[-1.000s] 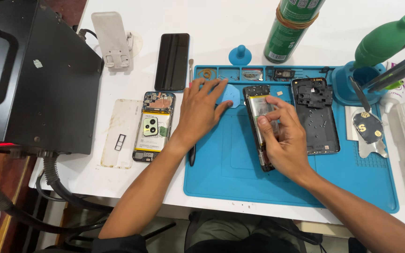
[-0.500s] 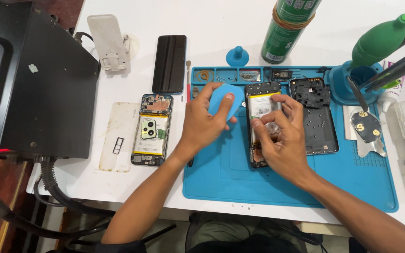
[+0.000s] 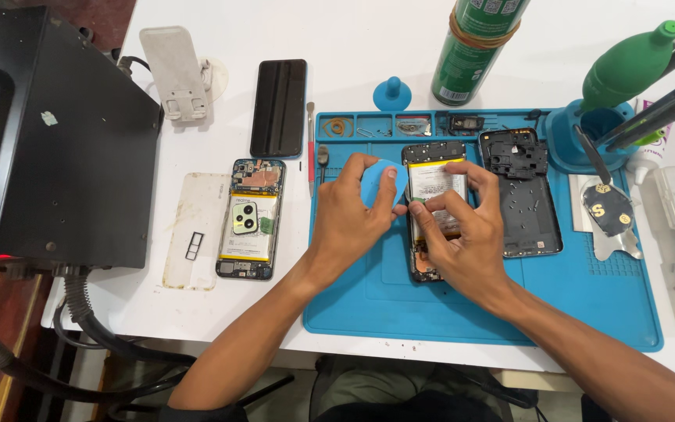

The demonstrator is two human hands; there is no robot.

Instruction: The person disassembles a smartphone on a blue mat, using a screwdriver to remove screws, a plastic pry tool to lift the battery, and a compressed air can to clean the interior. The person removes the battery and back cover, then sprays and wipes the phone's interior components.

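Box (image 3: pixel 56 148) on the far left, then a spare opened phone (image 3: pixel 248 219). On the mat (image 3: pixel 603 312), the left hand (image 3: pixel 353 215) pinches a blue pick (image 3: pixel 380 186), now at the phone (image 3: pixel 431 207) edge (lifted earlier); the right hand (image 3: pixel 462 230) grips that phone, unmoved.

Bright, even overhead light from where I sit. The white bench (image 3: pixel 353 47) nearly washes out at the top. Shadows under the forearms are soft and short. Faint sheen on the blue mat (image 3: pixel 587 305). Focus is sharp centrally; the edges bow slightly and the floor below is dim.
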